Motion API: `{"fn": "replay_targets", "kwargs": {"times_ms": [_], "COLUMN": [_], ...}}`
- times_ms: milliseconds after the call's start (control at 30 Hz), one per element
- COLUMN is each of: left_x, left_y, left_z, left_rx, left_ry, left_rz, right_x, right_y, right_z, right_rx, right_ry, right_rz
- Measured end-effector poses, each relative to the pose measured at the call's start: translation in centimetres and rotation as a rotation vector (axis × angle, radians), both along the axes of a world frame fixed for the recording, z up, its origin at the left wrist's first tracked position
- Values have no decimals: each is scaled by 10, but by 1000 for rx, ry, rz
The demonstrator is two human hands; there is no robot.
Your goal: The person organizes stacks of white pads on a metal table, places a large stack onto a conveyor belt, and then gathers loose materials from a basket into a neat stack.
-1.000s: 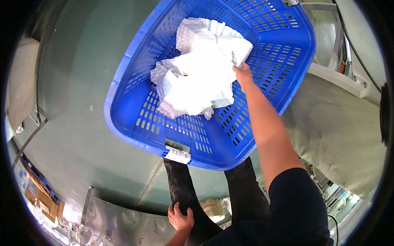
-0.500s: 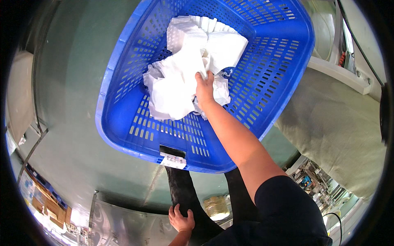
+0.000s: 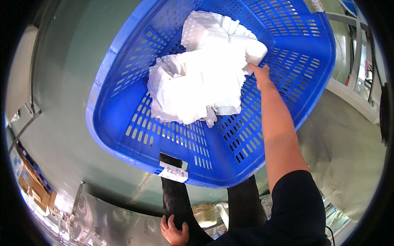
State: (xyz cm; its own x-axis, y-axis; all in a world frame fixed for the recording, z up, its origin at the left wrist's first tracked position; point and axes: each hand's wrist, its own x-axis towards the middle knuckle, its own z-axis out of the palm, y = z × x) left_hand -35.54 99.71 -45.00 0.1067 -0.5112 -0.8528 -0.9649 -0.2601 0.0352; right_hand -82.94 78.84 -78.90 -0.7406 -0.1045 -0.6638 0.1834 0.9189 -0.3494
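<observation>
In the blue perforated plastic basket (image 3: 119, 135) lies a heap of thin white pleated sheets (image 3: 205, 78), cloth or paper; which one I cannot tell. Crumpled, clear-looking wrapping (image 3: 210, 117) shows beneath its near edge. My right hand (image 3: 261, 76) reaches into the basket at the right side of the heap, its fingers apart and the fingertips close to or touching the sheets' edge. Low in the view, my left hand (image 3: 175, 233) rests on my dark-trousered leg with spread fingers, holding nothing.
The basket stands on a green floor (image 3: 61, 90) just ahead of my legs. A printed white label (image 3: 174, 173) hangs at its near rim. Shiny metal sheeting (image 3: 111, 217) is at lower left, a beige covered surface (image 3: 340, 143) at right, and a yellowish roll (image 3: 204, 215) between my legs.
My right hand has moved right, off the middle of the heap to its right edge. The white sheets now lie spread wider to the right. My left hand stays on my leg.
</observation>
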Motion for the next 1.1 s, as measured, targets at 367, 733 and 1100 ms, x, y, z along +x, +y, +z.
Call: {"fn": "replay_targets", "kwargs": {"times_ms": [367,733,1100], "left_x": [-11,-7,-2], "left_y": [-2,-8,-11], "left_z": [-4,-5,-4], "left_rx": [-5,13,2], "left_ry": [-34,-49,-30], "left_rz": [-18,-49,-39], "right_x": [0,-5,29], "right_y": [-14,-19,-32], "right_z": [-36,-65,-46], "right_rx": [-238,-182,-7], "right_ry": [83,161,285], "right_rz": [-10,312,565]}}
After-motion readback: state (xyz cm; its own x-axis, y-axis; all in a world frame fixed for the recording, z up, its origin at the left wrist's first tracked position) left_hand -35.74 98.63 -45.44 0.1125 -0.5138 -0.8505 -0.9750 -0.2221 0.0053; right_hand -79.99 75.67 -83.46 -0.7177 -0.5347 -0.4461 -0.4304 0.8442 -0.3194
